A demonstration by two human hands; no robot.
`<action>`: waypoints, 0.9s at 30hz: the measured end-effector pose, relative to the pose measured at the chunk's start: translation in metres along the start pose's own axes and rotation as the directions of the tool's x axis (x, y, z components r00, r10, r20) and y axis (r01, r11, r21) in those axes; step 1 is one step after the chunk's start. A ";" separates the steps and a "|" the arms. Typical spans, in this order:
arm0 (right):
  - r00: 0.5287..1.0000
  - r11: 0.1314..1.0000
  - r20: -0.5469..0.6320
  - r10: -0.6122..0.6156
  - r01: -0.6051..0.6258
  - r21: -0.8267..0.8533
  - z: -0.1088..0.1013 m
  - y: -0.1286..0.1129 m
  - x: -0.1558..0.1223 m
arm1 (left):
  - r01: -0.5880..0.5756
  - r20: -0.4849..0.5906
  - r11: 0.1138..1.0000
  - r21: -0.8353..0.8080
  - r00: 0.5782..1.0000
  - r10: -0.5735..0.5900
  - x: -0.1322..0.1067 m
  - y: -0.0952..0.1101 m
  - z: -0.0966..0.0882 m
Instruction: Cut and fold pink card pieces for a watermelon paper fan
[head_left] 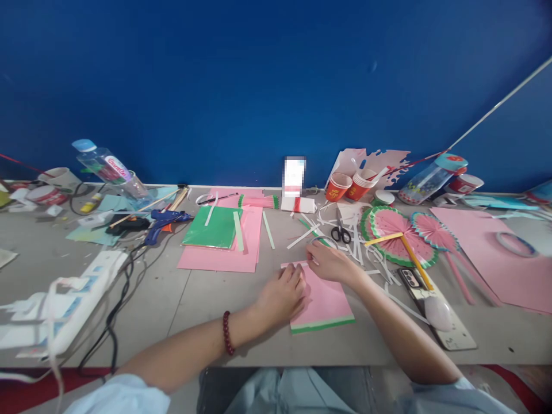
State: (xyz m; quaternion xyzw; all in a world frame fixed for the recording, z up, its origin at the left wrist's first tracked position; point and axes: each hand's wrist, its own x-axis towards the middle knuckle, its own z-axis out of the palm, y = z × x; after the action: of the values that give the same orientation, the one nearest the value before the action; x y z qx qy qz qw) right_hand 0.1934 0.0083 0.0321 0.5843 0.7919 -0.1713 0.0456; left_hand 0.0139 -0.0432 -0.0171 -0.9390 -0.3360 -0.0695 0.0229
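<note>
A pink paper sheet (325, 302) with a green strip along its near edge lies on the grey table (172, 299) in front of me. My left hand (282, 294), a red bead bracelet on its wrist, rests on the sheet's left part with its fingers curled at the far edge. My right hand (330, 263) pinches the sheet's far edge near the top corner. Both hands touch the same sheet, close together.
Scissors (341, 233) and white paper strips lie just beyond my right hand. Watermelon paper fans (394, 236), a phone (437, 310) and pink sheets (495, 259) are at the right. Green and pink sheets (222, 236), a blue glue gun (166, 221), a power strip (81, 293) and cables are at the left.
</note>
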 end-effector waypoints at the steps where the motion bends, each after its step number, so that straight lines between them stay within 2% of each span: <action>1: 1.000 1.000 0.004 -0.001 0.001 -0.008 0.000 0.000 0.000 | -0.002 -0.005 1.000 -0.002 1.000 0.002 0.000 0.000 0.001; 9: 1.000 0.999 0.012 -0.007 0.008 -0.033 0.002 0.002 0.000 | -0.033 -0.039 0.999 -0.007 0.999 0.032 0.000 -0.002 0.008; 19: 0.999 0.997 0.054 -0.002 0.006 -0.073 0.005 0.003 0.005 | -0.061 -0.021 0.998 0.029 0.998 0.061 0.002 -0.002 0.000; 27: 0.997 0.999 0.064 -0.038 0.040 -0.031 0.005 0.008 0.006 | -0.054 -0.013 0.998 0.032 0.998 0.055 0.002 -0.002 0.003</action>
State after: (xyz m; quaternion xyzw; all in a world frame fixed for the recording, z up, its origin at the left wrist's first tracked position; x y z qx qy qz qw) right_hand 0.1987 0.0145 0.0240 0.5624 0.8038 -0.1780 0.0768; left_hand 0.0144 -0.0406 -0.0202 -0.9468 -0.3112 -0.0700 0.0421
